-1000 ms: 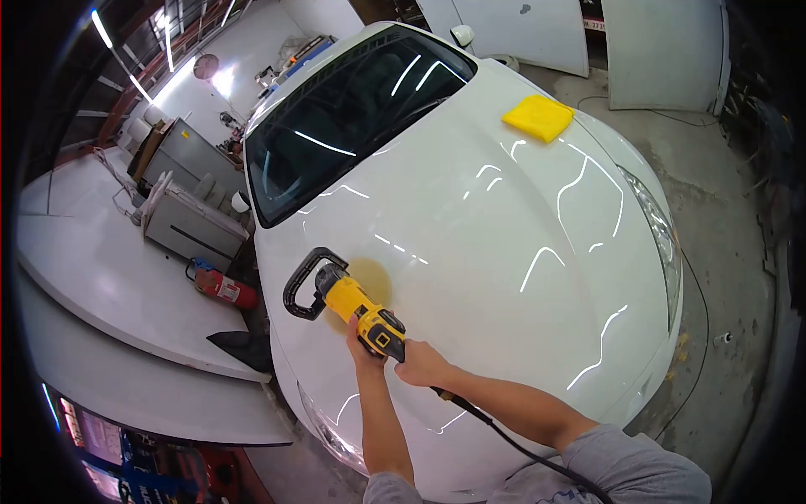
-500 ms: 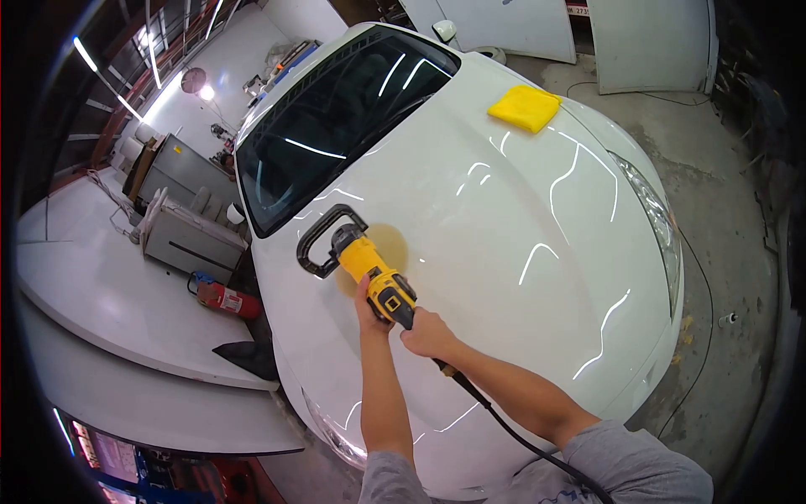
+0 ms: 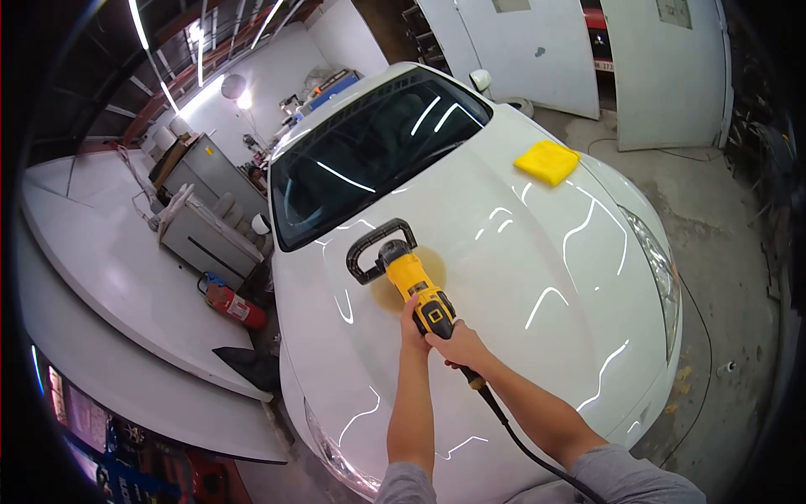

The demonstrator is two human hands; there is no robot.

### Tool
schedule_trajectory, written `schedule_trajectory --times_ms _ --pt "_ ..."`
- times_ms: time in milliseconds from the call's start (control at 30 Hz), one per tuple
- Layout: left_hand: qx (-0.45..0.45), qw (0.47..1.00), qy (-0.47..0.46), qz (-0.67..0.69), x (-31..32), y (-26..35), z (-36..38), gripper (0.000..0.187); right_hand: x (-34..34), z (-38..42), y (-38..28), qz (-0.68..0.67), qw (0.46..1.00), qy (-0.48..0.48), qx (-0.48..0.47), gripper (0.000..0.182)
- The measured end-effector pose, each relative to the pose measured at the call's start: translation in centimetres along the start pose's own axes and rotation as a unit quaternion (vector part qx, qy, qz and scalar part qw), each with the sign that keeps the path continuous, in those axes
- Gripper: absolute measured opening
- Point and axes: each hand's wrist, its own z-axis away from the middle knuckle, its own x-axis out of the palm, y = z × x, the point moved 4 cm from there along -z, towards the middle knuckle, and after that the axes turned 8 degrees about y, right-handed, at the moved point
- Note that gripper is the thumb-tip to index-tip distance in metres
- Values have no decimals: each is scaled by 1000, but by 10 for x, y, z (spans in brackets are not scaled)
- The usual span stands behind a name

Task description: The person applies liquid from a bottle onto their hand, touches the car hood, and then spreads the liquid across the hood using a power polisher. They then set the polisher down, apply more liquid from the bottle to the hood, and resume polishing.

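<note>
A yellow and black polisher (image 3: 430, 309) lies over the white car hood (image 3: 495, 311), its round yellowish pad (image 3: 434, 265) turned down against the paint. The pad's edge looks smeared, and its underside is hidden. My left hand (image 3: 412, 328) is wrapped round the polisher body from the left. Behind it, my right hand (image 3: 463, 346) grips the rear handle, where the black power cord (image 3: 504, 412) comes out. The black loop handle (image 3: 363, 252) at the front has no hand on it. A folded yellow cloth (image 3: 547, 162) rests on the hood's far right side.
Beyond the hood is the dark windshield (image 3: 369, 151). The cord trails down past my right arm. To the left are a red fire extinguisher (image 3: 235, 307), a grey cabinet (image 3: 206, 239) and a white panel (image 3: 109, 269). Another cable (image 3: 709, 336) lies on the concrete floor at right.
The polisher has moved slightly rightward over the hood, both hands still holding it. My view has shifted too, so the car and cloth sit lower and farther right in the picture.
</note>
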Motion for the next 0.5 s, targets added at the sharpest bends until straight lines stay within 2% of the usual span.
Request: schedule_trajectory --times_ms 33,67,167,267,400,500 --pt "13 1000 14 -1 -6 1 -1 53 4 -9 5 89 995 33 -20 44" --pt "3 999 22 24 -9 1 1 44 5 -9 3 177 981 66 -38 48" --pt "3 999 18 32 -13 4 5 42 12 -5 1 248 963 76 -75 51" --pt "9 999 16 34 -13 3 6 41 10 5 -6 269 957 67 -85 51" --pt "-8 999 -2 42 -9 -3 0 42 8 8 -5 280 950 107 -90 51" --pt "-20 998 -9 53 0 -15 -13 42 -15 6 5 281 950 106 -79 58"
